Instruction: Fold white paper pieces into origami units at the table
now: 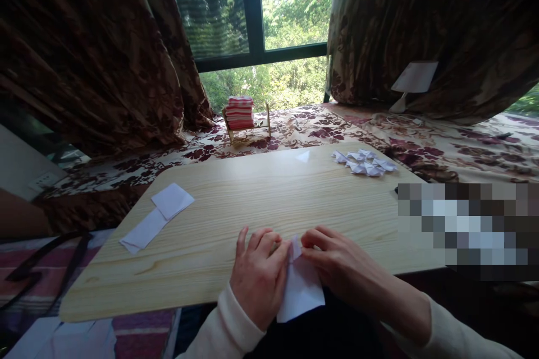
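Note:
A white sheet of paper (301,294) lies at the front edge of the table, its lower part hanging over toward me. Its upper end carries a narrow folded strip. On the left side, my left hand (259,280) is closed, with the thumb pressing the paper. From the right, my right hand (337,261) pinches the paper's folded upper end between thumb and fingers. Several small folded white paper pieces (365,162) sit in a cluster at the far right of the table. Flat white paper pieces (172,201) overlap at the left.
The light wooden table (227,202) has rounded corners. More white papers (63,339) lie below its left edge. Beyond it, a small stand (269,120) holds stacked pink-striped cloth (240,112) before the window. A white lamp (415,78) stands back right; a blurred patch covers the right side.

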`<state>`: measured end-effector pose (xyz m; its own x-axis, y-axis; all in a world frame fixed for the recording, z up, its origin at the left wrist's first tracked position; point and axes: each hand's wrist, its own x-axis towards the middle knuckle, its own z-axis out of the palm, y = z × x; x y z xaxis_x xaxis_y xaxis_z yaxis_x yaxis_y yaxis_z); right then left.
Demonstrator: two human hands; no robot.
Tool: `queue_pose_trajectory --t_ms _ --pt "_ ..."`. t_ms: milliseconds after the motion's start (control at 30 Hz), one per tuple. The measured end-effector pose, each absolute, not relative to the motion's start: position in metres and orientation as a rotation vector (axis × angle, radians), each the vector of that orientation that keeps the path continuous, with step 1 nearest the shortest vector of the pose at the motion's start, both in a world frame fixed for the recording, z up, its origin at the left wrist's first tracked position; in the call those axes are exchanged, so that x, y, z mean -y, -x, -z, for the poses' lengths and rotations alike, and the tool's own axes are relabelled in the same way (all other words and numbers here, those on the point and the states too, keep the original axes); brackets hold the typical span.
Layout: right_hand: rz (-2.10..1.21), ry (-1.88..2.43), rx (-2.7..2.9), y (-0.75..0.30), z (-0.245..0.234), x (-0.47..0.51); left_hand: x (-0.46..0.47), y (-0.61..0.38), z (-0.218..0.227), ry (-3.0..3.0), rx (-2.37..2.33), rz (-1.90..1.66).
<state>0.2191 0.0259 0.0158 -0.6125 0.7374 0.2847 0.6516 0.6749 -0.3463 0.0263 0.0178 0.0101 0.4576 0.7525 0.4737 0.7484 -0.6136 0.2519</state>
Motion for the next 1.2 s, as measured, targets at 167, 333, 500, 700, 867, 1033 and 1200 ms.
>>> queue_pose_trajectory --t_ms 167,333,500,700,867,1033,1200 --pt "-0.268 1.104 2.488 -0.216 -0.011 -0.022 -0.023 -0.019 -0.002 -2.695 -1.256 -0.827" --pt "-0.21 1.118 2.536 -0.213 -0.01 -0.023 -0.018 -0.005 0.0 -2.794 -1.217 -0.789" --pt "-0.022 1.138 2.643 -0.207 -0.014 -0.017 -0.014 -0.012 -0.005 -2.796 -1.251 -0.83" --pt "-0.01 1.184 2.65 -0.205 -0.019 -0.012 -0.011 -0.013 -0.001 -2.834 -1.299 -0.841" --pt "-0.096 1.27 2.591 -0.204 -0.02 -0.015 -0.012 -0.014 0.005 -2.823 -1.315 -0.853" --pt "-0.133 1.237 2.59 -0.21 -0.017 -0.01 -0.016 -0.017 0.001 -2.836 -1.328 -0.84" --pt "-0.17 1.221 2.575 -0.216 -0.018 -0.011 -0.01 -0.014 -0.002 -2.797 -1.304 -0.866"
